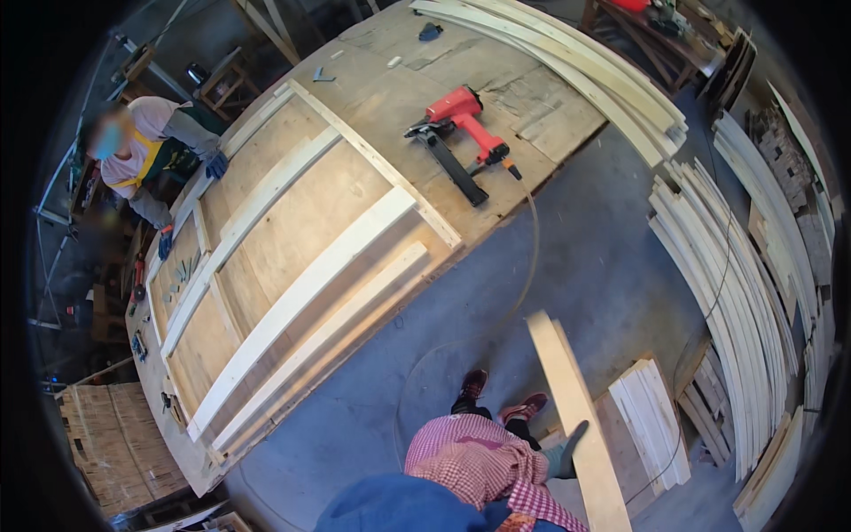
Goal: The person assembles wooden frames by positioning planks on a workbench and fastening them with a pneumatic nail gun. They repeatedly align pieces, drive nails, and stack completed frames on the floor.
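Observation:
My right hand (566, 450), in a grey-green glove, grips a pale wooden board (574, 412) at the lower right. Its fingers wrap around the board's left edge, and the board sticks out well past the hand toward the workbench. The checked pink sleeve (483, 465) shows beside it. My left hand is not in view. On the large workbench (523, 97) lies a wooden frame (306, 306) of long rails and crosspieces. A red nail gun (461, 120) with a black magazine rests on the bench's right part, an air hose (534, 257) running from it to the floor.
A co-worker (160, 146) in gloves stands at the bench's far left side, hands on the frame. Long wooden strips (722, 301) are stacked at the right, with more strips (567, 53) on the bench's far edge. A short board stack (651, 421) lies beside me.

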`<state>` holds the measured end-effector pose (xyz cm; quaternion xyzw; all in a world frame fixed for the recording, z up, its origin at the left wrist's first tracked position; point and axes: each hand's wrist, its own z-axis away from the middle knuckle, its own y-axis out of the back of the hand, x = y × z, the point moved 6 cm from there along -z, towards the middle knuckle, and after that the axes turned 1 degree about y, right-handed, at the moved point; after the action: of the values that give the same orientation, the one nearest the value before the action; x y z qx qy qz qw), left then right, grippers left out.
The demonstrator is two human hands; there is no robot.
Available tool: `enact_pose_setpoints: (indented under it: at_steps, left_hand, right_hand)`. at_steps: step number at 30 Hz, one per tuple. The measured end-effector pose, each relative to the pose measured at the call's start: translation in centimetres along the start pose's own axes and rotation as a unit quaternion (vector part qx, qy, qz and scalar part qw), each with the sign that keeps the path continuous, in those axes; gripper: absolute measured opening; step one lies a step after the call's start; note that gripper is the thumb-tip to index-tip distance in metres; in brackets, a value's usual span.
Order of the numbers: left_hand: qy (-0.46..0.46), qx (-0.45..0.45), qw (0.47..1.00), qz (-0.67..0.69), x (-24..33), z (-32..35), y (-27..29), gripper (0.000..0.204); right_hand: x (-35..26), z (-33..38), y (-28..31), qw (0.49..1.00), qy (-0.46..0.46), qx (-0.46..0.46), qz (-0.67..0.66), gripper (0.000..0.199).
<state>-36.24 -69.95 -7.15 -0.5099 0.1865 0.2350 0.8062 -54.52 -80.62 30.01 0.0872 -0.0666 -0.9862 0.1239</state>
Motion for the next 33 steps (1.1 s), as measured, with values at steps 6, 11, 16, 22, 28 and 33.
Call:
enact_pose_setpoints:
  at_steps: [6,11,16,22,28,33]
  left_hand:
    - [-0.017,-0.11,0.993,-0.036,-2.1,1.5,-9.8,0.063]
    - [-0.109,-0.223,0.963,-0.109,-1.6,5.2,-15.2,0.063]
    - [-0.219,-0.217,0.938,-0.158,4.6,14.1,-15.4,0.062]
    - [-0.406,-0.196,0.892,-0.029,17.2,27.0,-11.4,0.043]
    - [-0.586,-0.19,0.787,-0.028,32.5,45.3,-9.3,0.049]
    - [-0.625,-0.223,0.747,-0.045,49.9,60.3,-10.5,0.04]
  right_hand:
    - [-0.9,-3.8,-2.1,0.991,0.06,0.111,0.047,0.071]
    - [-4.4,-9.9,-2.6,0.976,0.123,0.16,0.081,0.063]
    - [-8.1,-14.8,-3.5,0.959,0.191,0.18,0.111,0.055]
    - [-15.8,-20.5,-5.8,0.926,0.269,0.192,0.181,0.047]
    - [-33.9,-25.6,-15.4,0.876,0.388,0.191,0.216,0.035]
    - [-51.3,-31.1,-25.6,0.855,0.453,0.191,0.163,0.036]
